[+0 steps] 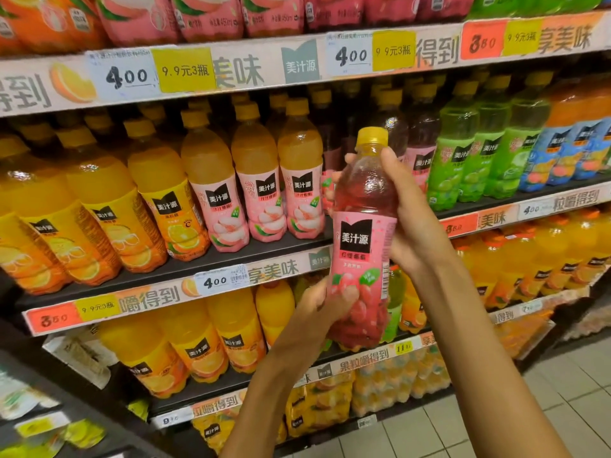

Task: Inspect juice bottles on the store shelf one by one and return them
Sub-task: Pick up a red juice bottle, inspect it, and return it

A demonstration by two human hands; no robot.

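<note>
A: Item one, the grips. Status?

B: Both closed on the same bottle [362, 239]. Right hand [408, 213] wraps the upper body from the right, thumb by the neck just under the yellow cap [372, 136], fingertips showing round the far left side. Left hand [325, 307] cups the lower end from the left, thumb across the front of the label's foot.

A: Item two, the bottle. Position and axis?

B: Held clear of the shelf [205, 269], in front of it, touching nothing but the two hands. Long axis near upright, cap tipped slightly toward the right and away, base toward the person. Pink label faces the camera; red juice inside.

A: Item three, its home slot?

B: Judged, not seen for certain: the row of dark-red bottles [420, 150] on the middle shelf, directly behind the held bottle's top. Peach bottles [258, 193] stand just left of that row, green bottles [459, 160] just right.

A: So the return lies which way?

B: Forward and a little up from the grips, base leading. The right hand sits nearer that row and holds high on the bottle, so it seems the likelier one to carry it in; the left would have to let go of the base first.

A: Stage of task?

B: Inspection in hand, return not yet done.
</note>
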